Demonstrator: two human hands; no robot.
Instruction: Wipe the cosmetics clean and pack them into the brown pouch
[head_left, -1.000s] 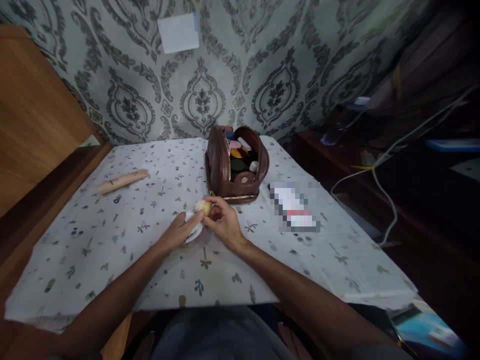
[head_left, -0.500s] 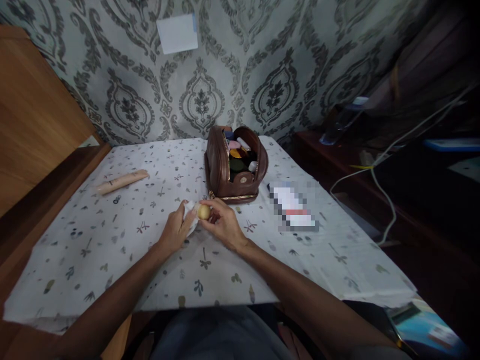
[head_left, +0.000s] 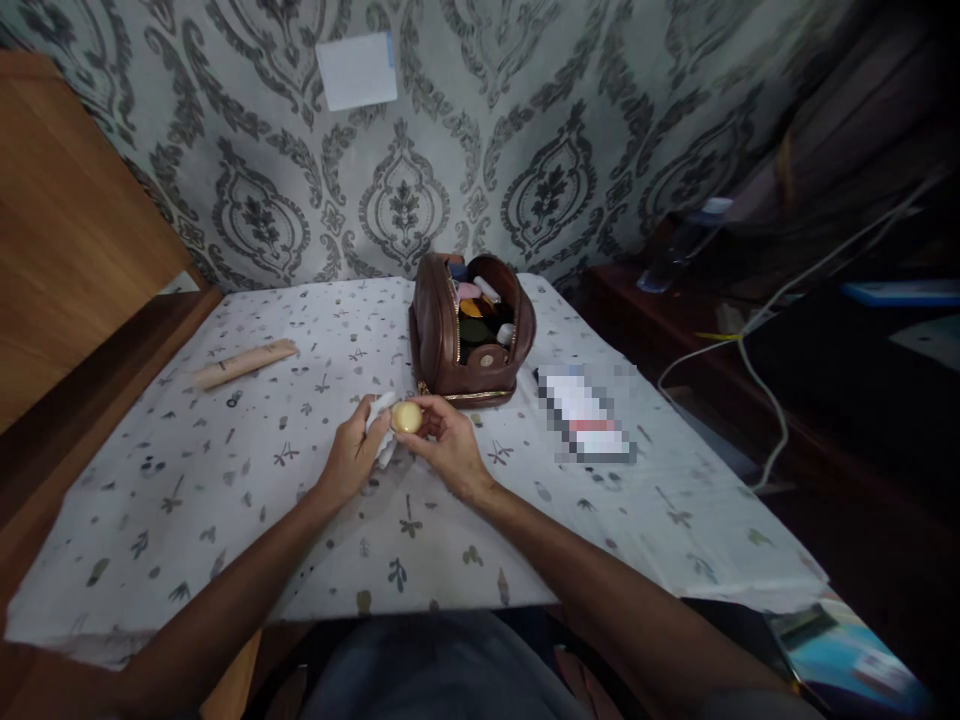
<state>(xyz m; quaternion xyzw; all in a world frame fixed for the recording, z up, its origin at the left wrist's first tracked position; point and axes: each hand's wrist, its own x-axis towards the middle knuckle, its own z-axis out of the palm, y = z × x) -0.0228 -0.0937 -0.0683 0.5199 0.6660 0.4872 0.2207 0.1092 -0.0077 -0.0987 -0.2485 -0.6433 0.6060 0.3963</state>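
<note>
The brown bag (head_left: 435,320) stands upright near the back of the bench (head_left: 300,560), its zipped mouth wide open and small things packed inside, among them a pink one, an orange one and a pale cap-like piece. Just in front of the bag, a little toward its left, the person holds a small, round, yellowish item (head_left: 407,417) up off the cloth cover. The right hand (head_left: 456,450) has its thumb and index finger clamped on the item's right edge, the other fingers curled in behind. The left hand (head_left: 350,450) has its fingers closed on a crumpled white cloth (head_left: 383,402), perhaps a tissue, bunched against the item's left side. As far as I can judge, the handling of this piece is partway along: the bag is unzipped, the item is in hand, and the cloth is at its edge, while neither has been put down. How much of its surface the cloth has covered, I cannot tell. Well to the left of the bag lies a beige tube (head_left: 245,364); to its right and nearer the person lies a flat, blurred-out object (head_left: 589,415).
</note>
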